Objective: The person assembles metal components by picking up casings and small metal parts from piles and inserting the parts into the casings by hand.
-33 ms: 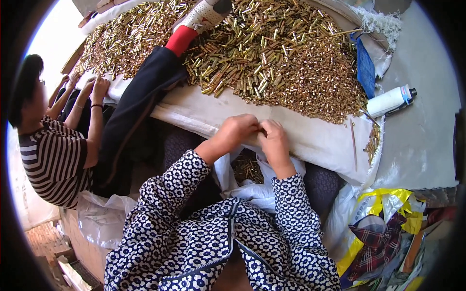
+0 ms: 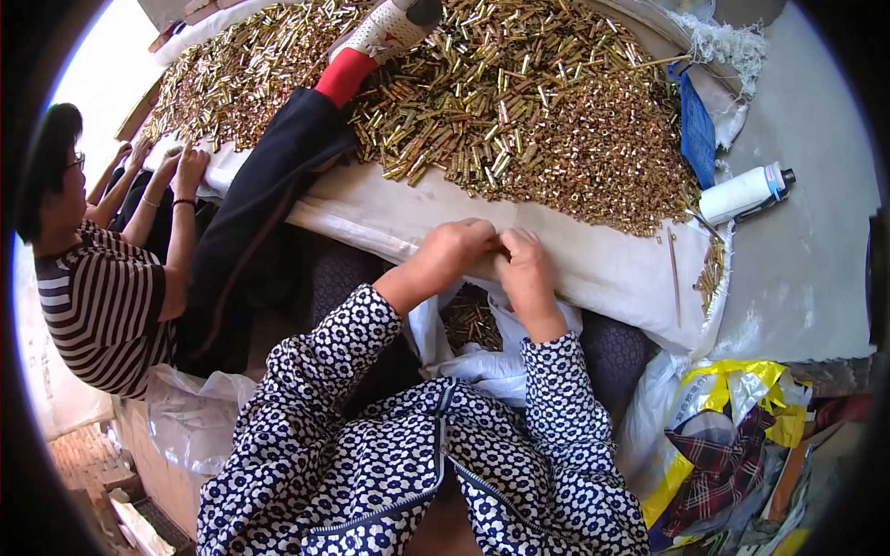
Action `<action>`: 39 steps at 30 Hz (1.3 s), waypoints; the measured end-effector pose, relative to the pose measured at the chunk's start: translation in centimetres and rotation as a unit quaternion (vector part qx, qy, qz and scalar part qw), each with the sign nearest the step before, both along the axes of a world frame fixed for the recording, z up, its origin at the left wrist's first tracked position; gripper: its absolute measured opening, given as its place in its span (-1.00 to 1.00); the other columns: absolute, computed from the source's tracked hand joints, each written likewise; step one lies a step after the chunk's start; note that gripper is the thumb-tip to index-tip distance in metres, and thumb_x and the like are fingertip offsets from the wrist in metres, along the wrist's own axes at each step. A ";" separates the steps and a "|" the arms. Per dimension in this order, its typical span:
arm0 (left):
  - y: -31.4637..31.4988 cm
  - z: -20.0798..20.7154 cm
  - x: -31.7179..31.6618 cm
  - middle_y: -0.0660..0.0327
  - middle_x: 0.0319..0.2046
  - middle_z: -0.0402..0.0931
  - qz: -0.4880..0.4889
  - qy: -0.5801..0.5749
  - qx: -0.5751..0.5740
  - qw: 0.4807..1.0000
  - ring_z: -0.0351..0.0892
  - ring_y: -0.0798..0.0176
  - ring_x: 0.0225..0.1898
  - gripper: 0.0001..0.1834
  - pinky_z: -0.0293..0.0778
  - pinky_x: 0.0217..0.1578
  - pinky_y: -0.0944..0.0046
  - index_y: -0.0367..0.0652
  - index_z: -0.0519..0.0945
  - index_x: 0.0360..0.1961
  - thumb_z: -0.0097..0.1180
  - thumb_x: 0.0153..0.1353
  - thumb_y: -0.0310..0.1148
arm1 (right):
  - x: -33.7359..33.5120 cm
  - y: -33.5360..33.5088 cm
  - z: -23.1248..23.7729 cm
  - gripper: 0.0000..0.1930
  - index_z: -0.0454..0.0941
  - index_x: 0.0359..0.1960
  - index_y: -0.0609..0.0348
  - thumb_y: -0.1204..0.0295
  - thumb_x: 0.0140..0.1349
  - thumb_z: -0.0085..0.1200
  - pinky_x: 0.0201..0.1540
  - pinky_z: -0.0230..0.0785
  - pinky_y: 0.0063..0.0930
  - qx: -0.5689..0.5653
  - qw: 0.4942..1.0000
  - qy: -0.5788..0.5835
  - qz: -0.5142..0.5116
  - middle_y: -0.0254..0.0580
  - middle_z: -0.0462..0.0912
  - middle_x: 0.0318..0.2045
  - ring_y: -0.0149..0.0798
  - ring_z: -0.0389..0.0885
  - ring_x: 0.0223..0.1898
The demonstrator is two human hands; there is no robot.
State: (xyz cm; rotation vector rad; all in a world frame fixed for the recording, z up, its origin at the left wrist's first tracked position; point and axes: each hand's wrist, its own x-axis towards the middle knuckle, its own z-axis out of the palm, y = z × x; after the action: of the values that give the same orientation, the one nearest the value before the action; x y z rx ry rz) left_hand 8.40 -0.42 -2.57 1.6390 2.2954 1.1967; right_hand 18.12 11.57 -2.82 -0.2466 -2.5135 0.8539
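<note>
Currently, the entry stands as follows. Left hand (image 2: 456, 245) and right hand (image 2: 528, 271): fingers bent and drawn together, tips nearly meeting over the near edge of the cloth-covered bench (image 2: 371, 206); whether they grasp a small piece cannot be told, as the knuckles screen it.

Loose stock: gold-coloured metal cylinders (image 2: 505, 102), heaped along the bench; short gold-coloured rings (image 2: 607, 153), piled at the right of the heap; a small batch of slim pieces (image 2: 712, 278) at the right corner. Bagged stock: slim metal pieces (image 2: 471, 320) in a white sack (image 2: 491, 366) below the hands.

Progress, by judgement: well under way, some pieces gathered in the sack, the far larger share left loose. Whether the sacked pieces are finished is uncertain.

Obscured: the sack's depth, partly covered by its folds; the heap's middle, behind a trousered leg (image 2: 269, 213) and shoe (image 2: 385, 39); the heap's far side, cut off above. Single pieces are too small to read closely.
</note>
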 end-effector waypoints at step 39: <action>-1.5 0.9 -5.2 0.19 -0.41 0.48 0.085 -0.253 0.073 0.961 0.51 0.32 -0.50 -0.81 0.37 -0.57 0.41 -0.23 0.39 -0.24 -0.02 0.08 -0.52 | -1.0 0.5 -0.2 -0.84 0.49 -0.34 0.22 0.63 -0.01 0.01 -0.41 0.35 -0.60 -0.226 0.970 0.081 -0.041 -0.30 0.54 -0.45 -0.44 0.49 -0.46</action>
State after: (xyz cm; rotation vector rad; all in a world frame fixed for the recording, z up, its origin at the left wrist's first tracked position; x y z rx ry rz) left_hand 3.19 -1.93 -1.69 1.0160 2.0822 1.6281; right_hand 17.12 12.02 -3.04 -0.4050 -2.1175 1.3472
